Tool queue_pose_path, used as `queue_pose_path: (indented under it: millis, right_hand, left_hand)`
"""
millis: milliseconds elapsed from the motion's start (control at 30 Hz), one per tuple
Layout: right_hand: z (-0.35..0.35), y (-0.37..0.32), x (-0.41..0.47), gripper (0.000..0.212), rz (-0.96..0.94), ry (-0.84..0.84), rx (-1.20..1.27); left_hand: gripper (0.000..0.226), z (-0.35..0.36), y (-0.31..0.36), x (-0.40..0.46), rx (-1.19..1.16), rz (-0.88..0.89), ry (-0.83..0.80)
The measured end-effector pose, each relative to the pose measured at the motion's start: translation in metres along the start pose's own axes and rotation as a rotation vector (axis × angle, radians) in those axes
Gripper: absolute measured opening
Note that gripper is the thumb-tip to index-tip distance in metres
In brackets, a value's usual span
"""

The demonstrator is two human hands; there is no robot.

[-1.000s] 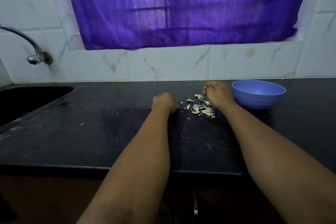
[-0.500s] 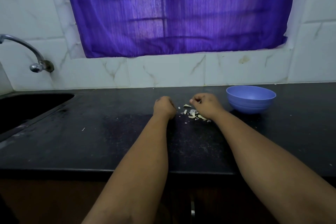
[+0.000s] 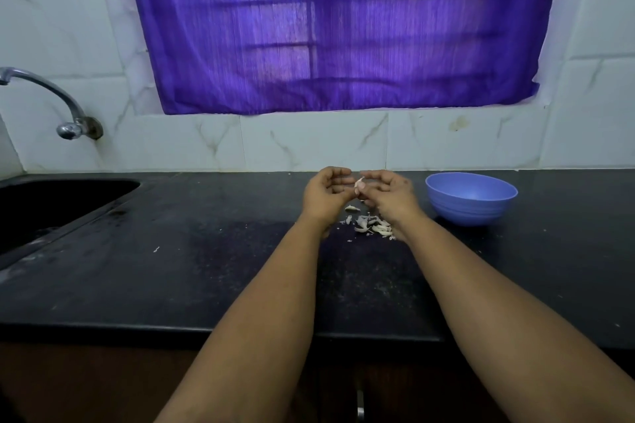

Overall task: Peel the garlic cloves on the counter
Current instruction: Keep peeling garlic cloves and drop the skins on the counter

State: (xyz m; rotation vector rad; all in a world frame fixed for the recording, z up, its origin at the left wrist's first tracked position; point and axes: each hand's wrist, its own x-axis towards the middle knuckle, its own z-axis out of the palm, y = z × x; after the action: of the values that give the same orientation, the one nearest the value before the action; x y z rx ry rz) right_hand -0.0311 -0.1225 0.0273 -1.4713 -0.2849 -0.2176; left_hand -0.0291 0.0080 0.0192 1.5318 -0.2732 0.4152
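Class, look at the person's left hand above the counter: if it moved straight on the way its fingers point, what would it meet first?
Probably the garlic clove pinched by the right hand, directly beyond the left hand; depth is uncertain.

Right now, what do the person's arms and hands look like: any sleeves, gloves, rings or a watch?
Both forearms are bare all the way to the bottom edge of the frame, with no sleeves in view. The left hand and right hand are ungloved. No watch, bracelet or ring shows on either wrist or on the visible fingers, though the fingers are small in this view.
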Motion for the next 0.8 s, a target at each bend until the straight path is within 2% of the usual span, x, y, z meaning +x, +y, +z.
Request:
queue_pose_path:
  millis: [133,200,367,567,800]
  right_hand:
    - [-0.0059,-0.0019,0.0023,0.003,0.008,0.033,0.039]
    - [-0.0064,-0.0021,0.0027,0.002,0.018,0.055,0.077]
    - [-0.0052,0.0004,0.0049,0.004,0.019,0.055,0.080]
    - [-0.0046,0.0028,0.0073,0.017,0.047,-0.027,0.020]
    - [-0.0079,0.0005,0.0032,0.014,0.179,-0.073,0.243]
  left_hand:
    - [0.015,0.0011,-0.0045,0.0020,0.112,0.018,0.016]
    - [0.014,0.0022,-0.0039,0.0005,0.146,0.010,0.004]
    - [0.014,0.0042,-0.0006,-0.0012,0.115,-0.002,-0.004]
    - [0.009,-0.0005,-0.0033,0.0036,0.230,0.004,0.020]
    - [0.009,-0.0037,-0.0050,0.0061,0.346,0.024,-0.002]
